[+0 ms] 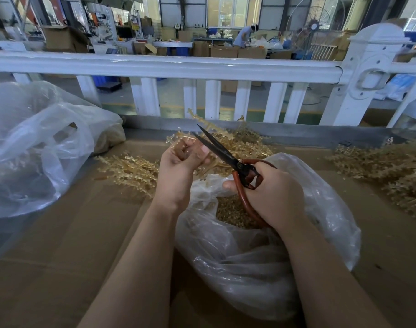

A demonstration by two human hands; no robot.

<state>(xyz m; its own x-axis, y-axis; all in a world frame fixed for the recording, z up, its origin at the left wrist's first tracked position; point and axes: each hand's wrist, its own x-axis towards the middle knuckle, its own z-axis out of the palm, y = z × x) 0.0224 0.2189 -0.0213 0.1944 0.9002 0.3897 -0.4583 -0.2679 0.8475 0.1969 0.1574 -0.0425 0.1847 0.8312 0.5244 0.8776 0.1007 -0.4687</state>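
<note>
My left hand (181,166) grips a pale yellow plastic sprue branch (178,138) with small parts along its stem, held above the table. My right hand (271,192) holds scissors (226,155) by their red looped handles; the black blades are slightly apart and point up and left, next to my left fingertips. Below both hands an open clear plastic bag (297,245) holds many small yellowish cut pieces (230,214).
Loose sprue branches lie in piles behind my hands (245,143), to the left (129,171) and at the right (396,166) on the cardboard-covered table (72,245). A large clear bag (36,147) sits left. A white railing (178,67) borders the far edge.
</note>
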